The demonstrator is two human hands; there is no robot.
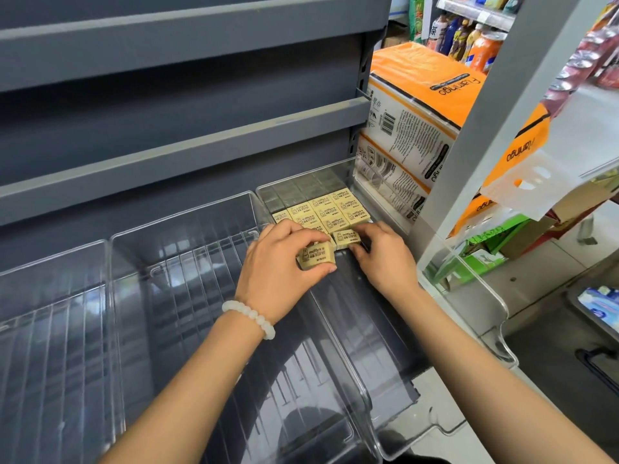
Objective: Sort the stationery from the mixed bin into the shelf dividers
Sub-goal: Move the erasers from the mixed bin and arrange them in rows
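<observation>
— Where the left hand [284, 259] pinches it, how does that eraser [316, 256] lie?

— Printed face up, long axis running left to right and tipped slightly, thumb on its near edge and fingers curled over the far edge. It is held just above the floor of the right clear bin [351, 323], a little in front of the packed rows.

— And the right hand [382, 252]?

— It grips a second eraser [347, 238], label up as well, long axis also roughly left to right. The fingers curl round its right end and near side. This one sits just beside the front row, touching or nearly touching it; I cannot tell which.

— How are the arms placed?

— Both forearms reach forward from the bottom of the view and converge over the right bin. The left wrist wears a bracelet of pale beads [249, 318] and crosses the wall between the middle bin and the right one.

— What is in the bins?

— At the back of the right bin lie rows of cream erasers [330, 209], flat, labels up, set edge to edge. The middle clear bin [187, 272] and the left clear bin [53, 296] show only their ribbed floors.

— And around them?

— Grey shelves [187, 135] rise behind. To the right stand orange-and-white tissue packs [418, 105], with drink bottles [469, 38] farther back.
</observation>
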